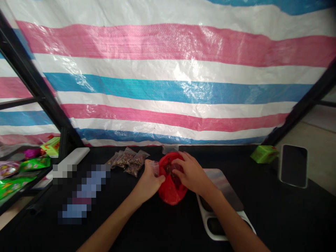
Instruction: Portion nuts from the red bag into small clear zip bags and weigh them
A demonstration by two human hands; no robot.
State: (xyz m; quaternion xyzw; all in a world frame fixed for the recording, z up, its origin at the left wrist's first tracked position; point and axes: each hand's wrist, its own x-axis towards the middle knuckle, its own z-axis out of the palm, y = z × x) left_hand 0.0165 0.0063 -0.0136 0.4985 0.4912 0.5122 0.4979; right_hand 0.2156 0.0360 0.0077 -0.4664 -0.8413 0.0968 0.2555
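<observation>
A red plastic bag (172,194) stands on the black table with its mouth open and dark dried plant bits (168,168) inside. My left hand (151,180) is at the bag's left side, closed on a small clear zip bag (155,168) between thumb and fingers. Over the right side of the mouth, my right hand (191,171) reaches in with curled, pinched fingers; what they hold is hidden. Beyond my left hand lie several small filled zip bags (129,156) in an overlapping pile. A clear plastic piece (170,149) lies behind the red bag.
A white kitchen scale (225,185) sits beneath my right forearm. Farther right are a green box (264,154) and a phone (293,165). A white bar-shaped object (76,157) lies left, near colourful packets (34,163) on a shelf. Striped sheeting (173,91) hangs behind the table (141,224).
</observation>
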